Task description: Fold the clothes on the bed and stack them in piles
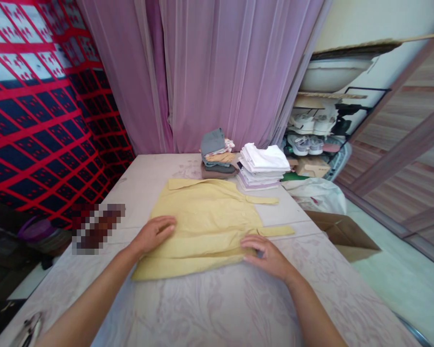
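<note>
A yellow dress with two straps [206, 212] lies spread on the patterned bed cover, its straps pointing right. My left hand [157, 233] rests on the dress near its wide left end, fingers stretched out. At the near right side, by the lower strap, my right hand [264, 253] touches the dress with its fingertips. A gap shows between its thumb and fingers. Small folds run along the near edge of the fabric.
Behind the dress stand a stack of folded white clothes [262, 164] and a stack of darker folded clothes [217, 159]. A purple curtain [217, 72] hangs beyond. An open cardboard box [342, 236] and a shoe rack [311, 125] stand to the right.
</note>
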Tool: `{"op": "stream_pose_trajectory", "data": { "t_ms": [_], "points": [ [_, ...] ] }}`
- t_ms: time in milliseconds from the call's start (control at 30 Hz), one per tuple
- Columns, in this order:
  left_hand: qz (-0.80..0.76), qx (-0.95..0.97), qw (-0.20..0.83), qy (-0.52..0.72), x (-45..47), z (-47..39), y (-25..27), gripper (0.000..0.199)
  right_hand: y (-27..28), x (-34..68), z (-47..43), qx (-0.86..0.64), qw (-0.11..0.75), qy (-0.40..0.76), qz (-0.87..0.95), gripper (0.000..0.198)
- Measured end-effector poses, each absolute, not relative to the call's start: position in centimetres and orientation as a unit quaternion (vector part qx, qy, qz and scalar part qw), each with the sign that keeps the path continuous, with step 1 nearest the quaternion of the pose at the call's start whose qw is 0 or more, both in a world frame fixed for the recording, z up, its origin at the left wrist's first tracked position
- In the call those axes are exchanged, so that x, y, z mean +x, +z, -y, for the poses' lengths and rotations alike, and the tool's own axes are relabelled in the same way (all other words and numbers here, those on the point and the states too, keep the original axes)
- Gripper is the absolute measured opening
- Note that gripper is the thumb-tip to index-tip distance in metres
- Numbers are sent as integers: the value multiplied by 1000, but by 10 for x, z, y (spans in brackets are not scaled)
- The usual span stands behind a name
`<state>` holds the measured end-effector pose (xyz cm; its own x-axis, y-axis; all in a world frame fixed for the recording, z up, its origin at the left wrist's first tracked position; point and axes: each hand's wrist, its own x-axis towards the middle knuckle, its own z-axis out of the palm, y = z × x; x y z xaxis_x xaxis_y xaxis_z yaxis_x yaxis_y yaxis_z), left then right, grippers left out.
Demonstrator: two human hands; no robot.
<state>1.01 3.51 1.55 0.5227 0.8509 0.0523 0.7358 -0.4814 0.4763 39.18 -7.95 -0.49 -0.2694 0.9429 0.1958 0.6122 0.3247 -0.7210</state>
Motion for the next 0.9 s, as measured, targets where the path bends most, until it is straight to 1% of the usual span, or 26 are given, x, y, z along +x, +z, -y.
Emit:
{"op": "stream_pose_trajectory", "data": {
  "t_ms": [33, 100, 200, 233, 300, 400, 567, 700, 900],
  "points": [
    [-437, 856, 242, 135, 7, -21, 20, 44, -7, 391, 82, -517, 292, 255, 763, 28],
    [-398, 869, 274, 106, 1, 6, 25, 44, -11, 390, 84, -528, 257, 235, 774, 30],
    [-398, 880, 251, 69, -6, 34, 26, 51, -16, 388, 83, -535, 244, 217, 779, 17],
    [-406, 879, 242, 64, -7, 39, 25, 49, -16, 387, 83, -533, 249, 212, 780, 14],
    [-414, 878, 232, 62, -7, 45, 24, 38, -13, 385, 84, -528, 256, 202, 784, 12],
    [-409, 879, 235, 61, -2, 51, 29, 24, -5, 382, 88, -527, 238, 203, 790, 14],
    [-450, 856, 254, -32, 7, 62, 51, 15, 5, 381, 94, -539, 202, 223, 787, 24],
    [-449, 849, 272, -64, 11, 65, 64, 18, 10, 383, 98, -555, 173, 215, 784, 23],
    [-436, 837, 295, -152, 17, 52, 76, 31, 14, 385, 106, -560, 145, 214, 787, 22]
  ]
}}
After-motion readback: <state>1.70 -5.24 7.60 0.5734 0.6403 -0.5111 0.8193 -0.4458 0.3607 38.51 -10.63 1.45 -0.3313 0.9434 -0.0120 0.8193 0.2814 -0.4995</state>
